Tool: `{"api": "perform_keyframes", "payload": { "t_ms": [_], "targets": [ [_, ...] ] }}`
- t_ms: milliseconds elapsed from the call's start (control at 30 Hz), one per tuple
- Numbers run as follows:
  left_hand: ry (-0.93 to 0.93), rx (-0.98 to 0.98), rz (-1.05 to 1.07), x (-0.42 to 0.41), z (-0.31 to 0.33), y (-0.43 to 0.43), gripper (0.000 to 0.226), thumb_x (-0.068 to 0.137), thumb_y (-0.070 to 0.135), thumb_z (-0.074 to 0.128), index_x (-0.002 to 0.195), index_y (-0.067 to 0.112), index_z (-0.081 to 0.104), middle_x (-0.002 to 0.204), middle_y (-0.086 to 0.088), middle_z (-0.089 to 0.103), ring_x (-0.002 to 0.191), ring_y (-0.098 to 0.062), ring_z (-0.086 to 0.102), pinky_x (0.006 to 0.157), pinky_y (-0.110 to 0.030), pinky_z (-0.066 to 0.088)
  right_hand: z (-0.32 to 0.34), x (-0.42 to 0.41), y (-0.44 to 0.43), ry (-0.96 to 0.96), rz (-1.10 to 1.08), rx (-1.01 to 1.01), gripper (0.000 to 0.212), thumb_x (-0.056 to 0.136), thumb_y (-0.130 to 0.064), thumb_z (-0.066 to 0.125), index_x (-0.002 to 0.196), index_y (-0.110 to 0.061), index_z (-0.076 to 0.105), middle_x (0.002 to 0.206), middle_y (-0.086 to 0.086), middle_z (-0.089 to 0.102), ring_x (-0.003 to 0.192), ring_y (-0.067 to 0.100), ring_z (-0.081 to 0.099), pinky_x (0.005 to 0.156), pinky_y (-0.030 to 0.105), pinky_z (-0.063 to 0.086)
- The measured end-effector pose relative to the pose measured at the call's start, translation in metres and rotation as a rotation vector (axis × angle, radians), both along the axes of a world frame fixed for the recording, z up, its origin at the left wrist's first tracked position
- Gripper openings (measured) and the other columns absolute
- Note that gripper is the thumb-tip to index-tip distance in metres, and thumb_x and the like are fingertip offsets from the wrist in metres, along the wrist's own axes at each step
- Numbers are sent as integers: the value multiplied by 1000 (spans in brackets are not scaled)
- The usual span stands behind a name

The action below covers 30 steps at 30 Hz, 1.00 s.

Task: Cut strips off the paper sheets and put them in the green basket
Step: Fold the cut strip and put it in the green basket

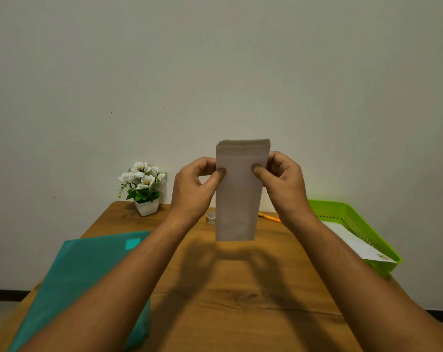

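Wooden table (240, 288), plain wall behind; teal sheet (83, 275) lies flat at left. Your left hand (192, 184) pinches the pale paper sheet (238, 196) at its left edge and your right hand (284, 181) pinches the right edge, so it hangs upright between them, off the table. No scissors in sight. Green basket (355, 214), far right, holds one white piece (355, 242); most cutting likely remains.

left grip (195, 185), right grip (282, 180) raised, both pinching.
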State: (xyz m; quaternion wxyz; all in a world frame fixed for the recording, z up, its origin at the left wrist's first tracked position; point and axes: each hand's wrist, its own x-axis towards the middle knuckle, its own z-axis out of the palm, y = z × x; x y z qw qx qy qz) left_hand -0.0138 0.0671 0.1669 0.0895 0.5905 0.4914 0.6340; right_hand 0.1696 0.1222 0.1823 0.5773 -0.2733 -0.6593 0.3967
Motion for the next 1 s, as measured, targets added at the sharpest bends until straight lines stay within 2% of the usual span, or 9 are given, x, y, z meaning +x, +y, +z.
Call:
{"api": "perform_keyframes", "payload": {
  "t_ms": [133,267,367,467,567,667,733,833,1000],
  "targets": [
    [-76,-91,-17,-1,-35,-8,12,94,17,73,103,24,74,94,10,75,94,-10,70,90,-46,59,-35,1,-7,-44,1,-108,16,94,-3,72,108,-8,70,103,10,76,98,18,73,80,31,60],
    [-104,-115,-27,0,-44,-11,19,94,23,74,112,28,69,92,5,75,96,-12,72,90,-45,60,-43,2,-10,-77,-37,-138,25,94,-9,74,117,-16,69,105,4,74,92,8,69,70,20,55],
    [-96,-99,-38,3,-32,-10,18,95,24,72,110,28,62,93,4,74,95,-12,71,86,-42,60,-38,4,-6,-85,-50,-89,31,94,-13,75,122,-22,67,108,4,72,95,13,69,74,23,56],
    [-62,-66,-67,6,-23,-10,15,97,19,70,101,25,57,92,4,70,93,-16,69,85,-47,60,-35,4,-6,-102,-95,-34,34,96,-17,74,126,-25,61,108,3,70,98,11,69,79,24,59],
    [2,-45,-88,8,-22,-9,14,99,7,60,94,20,61,90,3,66,89,-21,66,82,-55,57,-34,3,-10,-75,-186,12,28,98,-13,70,120,-19,53,112,1,66,88,1,67,73,19,56],
    [15,-60,-92,11,-23,-11,21,100,6,57,100,22,70,95,9,70,93,-17,67,81,-56,56,-37,5,-10,-131,-236,85,18,97,-13,70,109,-20,58,111,-3,65,76,8,60,64,19,49],
    [20,-65,-99,12,-23,-12,18,102,12,60,110,22,73,103,12,73,101,-13,69,85,-49,59,-38,7,-9,-225,-227,146,14,95,-18,73,105,-23,64,111,-5,65,84,12,62,66,19,48],
    [70,-65,-83,11,-25,-13,18,100,18,65,114,22,75,107,14,73,102,-8,69,85,-40,61,-38,9,-11,-310,-209,206,18,93,-22,77,110,-22,70,116,-6,62,105,8,62,73,11,47],
    [173,-39,-38,12,-28,-11,11,96,30,71,104,27,77,106,15,67,103,-11,66,84,-44,59,-37,7,-14,-336,-187,215,9,93,-22,77,102,-19,78,114,-5,64,112,7,62,80,10,46]
  ]
}}
